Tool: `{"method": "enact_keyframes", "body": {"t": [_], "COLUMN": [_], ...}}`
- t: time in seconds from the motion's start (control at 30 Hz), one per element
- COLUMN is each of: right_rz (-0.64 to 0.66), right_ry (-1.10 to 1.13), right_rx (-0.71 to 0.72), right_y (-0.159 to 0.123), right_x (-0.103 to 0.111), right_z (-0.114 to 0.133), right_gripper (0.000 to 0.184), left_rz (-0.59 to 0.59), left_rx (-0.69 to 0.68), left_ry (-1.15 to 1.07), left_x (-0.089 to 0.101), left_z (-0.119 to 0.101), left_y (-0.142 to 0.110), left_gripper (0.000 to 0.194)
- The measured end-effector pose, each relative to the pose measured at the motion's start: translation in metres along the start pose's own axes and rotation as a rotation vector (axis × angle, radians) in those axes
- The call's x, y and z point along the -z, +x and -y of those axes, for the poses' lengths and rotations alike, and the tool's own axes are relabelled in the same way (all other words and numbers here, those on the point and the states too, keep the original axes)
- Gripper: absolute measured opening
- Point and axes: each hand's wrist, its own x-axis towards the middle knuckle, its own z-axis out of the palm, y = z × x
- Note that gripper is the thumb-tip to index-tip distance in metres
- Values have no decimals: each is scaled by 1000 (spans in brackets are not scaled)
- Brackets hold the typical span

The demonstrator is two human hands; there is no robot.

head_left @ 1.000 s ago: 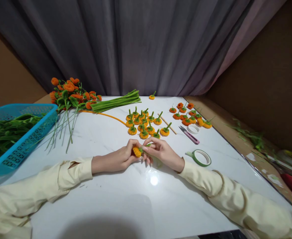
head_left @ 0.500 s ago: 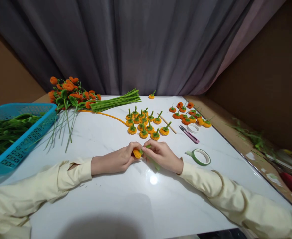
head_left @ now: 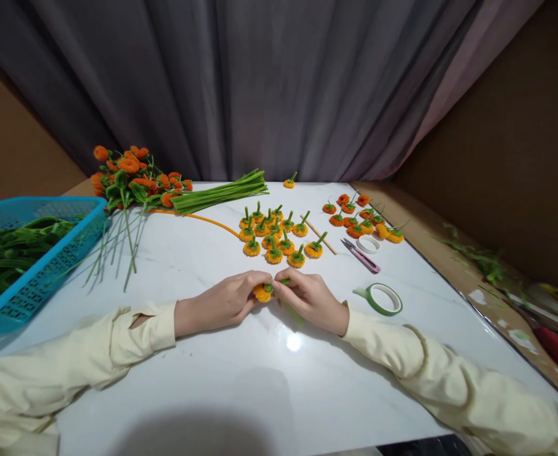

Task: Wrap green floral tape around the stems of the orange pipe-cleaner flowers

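Observation:
A small yellow-orange chenille pumpkin (head_left: 262, 293) is pinched in the fingers of my left hand (head_left: 234, 299), its ribbed side towards me. My right hand (head_left: 310, 297) meets it at the green stem (head_left: 284, 280), thumb and fingers closed on a strip of green tape. The tape's loose end (head_left: 298, 318) hangs below that hand. Exactly how the tape lies at the stem is hidden by the fingertips. Just beyond the hands stand several like pumpkins (head_left: 273, 254) with green stems upright.
At right lie a green tape roll (head_left: 386, 299), pink-handled scissors (head_left: 361, 256), a white tape roll (head_left: 368, 244) and several orange pumpkins (head_left: 355, 230). A wooden stick (head_left: 323, 238) rests near the yellow pumpkins. Leftward are green stems (head_left: 224, 193), orange pumpkin sprays (head_left: 129, 164) and a blue basket (head_left: 45, 269) of leaves.
The pumpkin has turned slightly between my fingers, and the loose tape end has shifted a little. Both hands stay in nearly the same place.

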Motion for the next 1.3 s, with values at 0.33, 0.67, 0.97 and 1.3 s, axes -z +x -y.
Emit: {"method": "enact_keyframes", "body": {"t": [0.33,0.67,0.97,1.3], "right_rz": [67,100,95,127], "right_ry": [301,382,324,324], "right_rx": [-151,-146,-116,-121], "right_y": [2,2,1,0], "right_x": [2,1,1,3], "right_z": [6,4,5,3], "right_gripper": [32,33,31,31], "left_rz": [-6,-26,-27,12], "left_rx": [-21,-4,-123,-156], "left_ry": [81,93,3,-26], "left_x": [1,2,0,1], "left_z": [1,0,2,4], "left_y": [2,2,2,0], "left_gripper": [26,24,30,32]}}
